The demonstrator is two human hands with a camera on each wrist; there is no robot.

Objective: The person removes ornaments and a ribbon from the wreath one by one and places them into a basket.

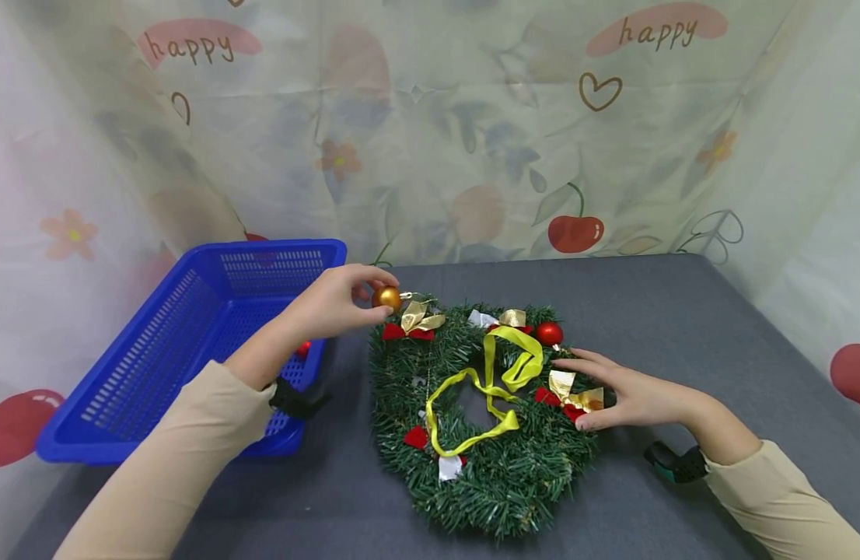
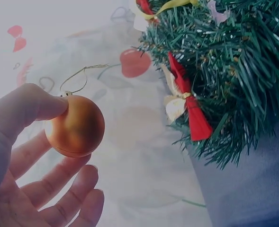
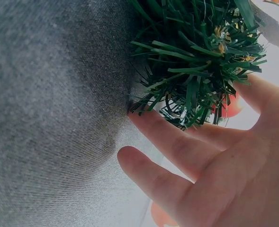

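Note:
Between thumb and fingers my left hand (image 1: 340,302) pinches a gold ball ornament (image 1: 386,299), held at the wreath's upper left. A thin gold string loops from the cap of the ornament (image 2: 77,125) in the left wrist view. The green wreath (image 1: 493,490) lies on the table, with red, gold and white bows and a yellow ribbon (image 1: 517,365) across its middle. At its right edge my right hand (image 1: 633,397) rests with fingers extended, touching the needles beside a gold and red bow (image 1: 566,395). A red ball ornament (image 1: 549,334) sits at the wreath's upper right.
A blue plastic basket (image 1: 157,311) stands on the left, with a red ball (image 1: 303,349) partly visible near its right side. The grey table (image 1: 654,311) extends back to a patterned curtain (image 1: 430,140).

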